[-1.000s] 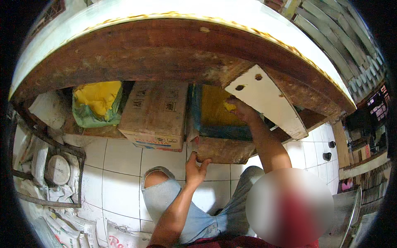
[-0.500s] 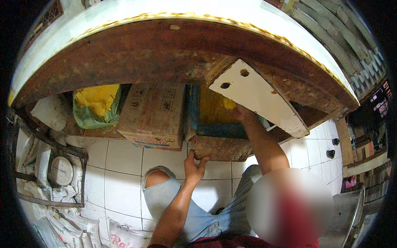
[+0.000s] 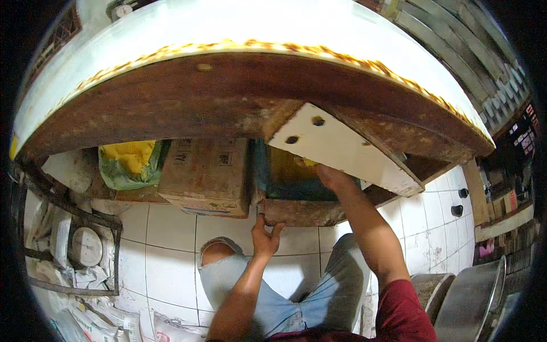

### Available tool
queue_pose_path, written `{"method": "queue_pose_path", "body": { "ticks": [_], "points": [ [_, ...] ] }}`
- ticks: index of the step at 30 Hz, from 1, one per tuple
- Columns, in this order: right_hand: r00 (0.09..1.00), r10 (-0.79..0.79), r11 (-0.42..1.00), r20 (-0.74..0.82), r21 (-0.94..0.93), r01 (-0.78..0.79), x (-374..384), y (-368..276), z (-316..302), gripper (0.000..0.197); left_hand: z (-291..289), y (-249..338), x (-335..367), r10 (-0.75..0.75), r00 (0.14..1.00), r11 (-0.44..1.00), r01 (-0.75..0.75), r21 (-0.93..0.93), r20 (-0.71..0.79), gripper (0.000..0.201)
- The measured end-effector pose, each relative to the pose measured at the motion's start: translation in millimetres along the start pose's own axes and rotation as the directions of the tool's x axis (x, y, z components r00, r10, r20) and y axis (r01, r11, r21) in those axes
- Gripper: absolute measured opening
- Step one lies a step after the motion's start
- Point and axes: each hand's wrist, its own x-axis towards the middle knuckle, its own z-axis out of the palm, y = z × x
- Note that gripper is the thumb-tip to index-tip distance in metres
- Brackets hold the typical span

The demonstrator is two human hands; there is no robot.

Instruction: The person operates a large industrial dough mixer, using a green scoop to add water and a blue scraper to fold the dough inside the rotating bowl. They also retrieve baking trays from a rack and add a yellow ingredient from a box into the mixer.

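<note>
Under the table, a wooden box (image 3: 302,212) lined with blue-green plastic (image 3: 262,171) has yellow paste (image 3: 288,166) inside. My right hand (image 3: 326,175) reaches into it, fingers closed around a small lump of yellow paste (image 3: 308,162). A slanted white panel (image 3: 342,149) with two dark holes hangs just above that hand and hides part of the box. My left hand (image 3: 265,239) grips the box's front edge near its left corner, thumb stretched out to the side.
Left of the box stand a taped cardboard carton (image 3: 205,176) and a green plastic bag (image 3: 128,171) of yellow paste. The white tabletop (image 3: 256,25) overhangs everything. A metal frame (image 3: 117,251) is at the left, sacks (image 3: 122,316) lie lower left, and round metal vessels (image 3: 476,302) stand lower right.
The table and box sit lower in the picture. My right hand, with the yellow lump, has gone farther under the white panel. My left hand stays at the box's corner.
</note>
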Motion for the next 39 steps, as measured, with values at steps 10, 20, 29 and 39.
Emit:
{"method": "queue_pose_path", "body": {
  "ticks": [10,20,29,39],
  "points": [
    [0.986,0.035,0.059,0.165,-0.985,0.163,73.8,38.4,-13.7,0.039,11.8,12.4,-5.3,0.028,0.999,1.000,-0.028,0.003,-0.020,0.040],
    [0.896,0.338,-0.153,0.287,-0.923,0.353,59.7,42.6,0.8,0.038,4.0,13.1,-6.5,-0.129,0.991,0.990,0.130,-0.057,0.023,0.037],
    [0.937,0.273,0.326,0.218,-0.937,0.123,65.9,17.1,-41.1,0.038,6.4,14.0,-2.1,-0.046,0.999,0.993,0.049,-0.112,0.027,0.037],
    [0.999,0.040,0.997,0.001,-0.072,-0.040,51.3,19.9,-60.6,0.038,8.1,13.2,-1.3,-0.058,0.998,0.998,0.056,-0.035,-0.039,0.056]
  ]
}}
